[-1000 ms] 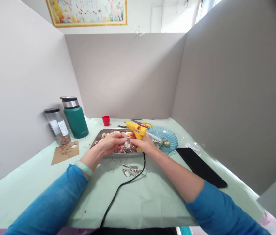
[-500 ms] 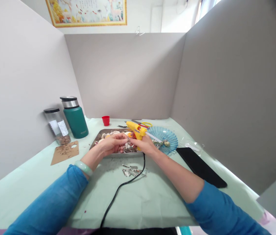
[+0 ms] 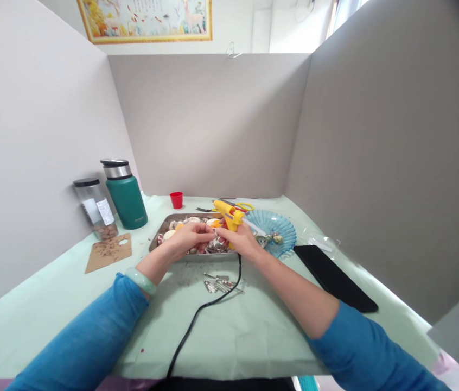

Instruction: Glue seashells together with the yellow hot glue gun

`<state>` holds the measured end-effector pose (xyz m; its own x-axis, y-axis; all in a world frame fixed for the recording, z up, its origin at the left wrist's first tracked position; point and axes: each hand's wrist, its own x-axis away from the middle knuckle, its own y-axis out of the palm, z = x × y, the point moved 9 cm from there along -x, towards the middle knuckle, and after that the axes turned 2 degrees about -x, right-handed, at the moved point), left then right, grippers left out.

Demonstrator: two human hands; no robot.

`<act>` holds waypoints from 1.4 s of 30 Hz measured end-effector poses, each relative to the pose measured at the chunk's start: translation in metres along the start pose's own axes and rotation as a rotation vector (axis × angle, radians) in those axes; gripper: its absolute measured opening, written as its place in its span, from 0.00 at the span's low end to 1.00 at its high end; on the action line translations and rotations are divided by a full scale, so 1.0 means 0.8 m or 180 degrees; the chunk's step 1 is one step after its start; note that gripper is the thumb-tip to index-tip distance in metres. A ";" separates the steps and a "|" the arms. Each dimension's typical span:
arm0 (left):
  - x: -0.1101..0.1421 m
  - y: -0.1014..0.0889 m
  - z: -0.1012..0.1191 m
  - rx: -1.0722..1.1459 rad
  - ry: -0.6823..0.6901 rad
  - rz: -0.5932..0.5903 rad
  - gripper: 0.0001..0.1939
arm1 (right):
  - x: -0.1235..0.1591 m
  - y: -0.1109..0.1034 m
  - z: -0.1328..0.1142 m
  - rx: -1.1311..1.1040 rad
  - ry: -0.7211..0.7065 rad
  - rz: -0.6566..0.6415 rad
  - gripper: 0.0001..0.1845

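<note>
Over a metal tray (image 3: 160,231) of shells (image 3: 192,220), my two hands meet fingertip to fingertip. My right hand (image 3: 242,239) is closed around a yellow hot glue gun (image 3: 233,215), with a white glue stick poking out of its back end. Pinched fingers of my left hand (image 3: 193,239) touch or nearly touch the right fingertips; whatever lies between them is too small to make out. A black cord (image 3: 202,307) runs from the gun toward the table's front edge. Several silver metal clips (image 3: 219,284) lie in a pile in front of the tray.
Left stand a green bottle (image 3: 127,201), a jar (image 3: 98,209) and a brown card with crumbs (image 3: 108,253). Behind the tray are a red cup (image 3: 176,200) and yellow-handled scissors (image 3: 244,207). A blue plate (image 3: 288,231) and a black flat slab (image 3: 335,278) lie right. Grey panels enclose three sides.
The glue gun has shifted slightly right and its nose has tilted a little. The fingertips have drawn closer together over the tray. Everything else lies as before.
</note>
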<state>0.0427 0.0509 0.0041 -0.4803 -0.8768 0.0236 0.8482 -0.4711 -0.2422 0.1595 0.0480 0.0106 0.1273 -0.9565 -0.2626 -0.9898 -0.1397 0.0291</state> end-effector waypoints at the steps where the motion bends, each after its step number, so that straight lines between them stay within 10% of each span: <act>1: 0.001 0.001 0.001 -0.0063 0.0012 0.0007 0.14 | 0.000 0.000 0.000 -0.0002 -0.0007 -0.0006 0.12; 42: 0.001 -0.009 -0.003 0.0836 0.0005 0.0078 0.17 | -0.002 -0.002 0.006 -0.0290 0.0040 -0.0125 0.15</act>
<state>0.0358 0.0539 0.0035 -0.4590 -0.8882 0.0194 0.8884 -0.4587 0.0173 0.1603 0.0508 0.0061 0.1674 -0.9529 -0.2530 -0.9741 -0.1995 0.1067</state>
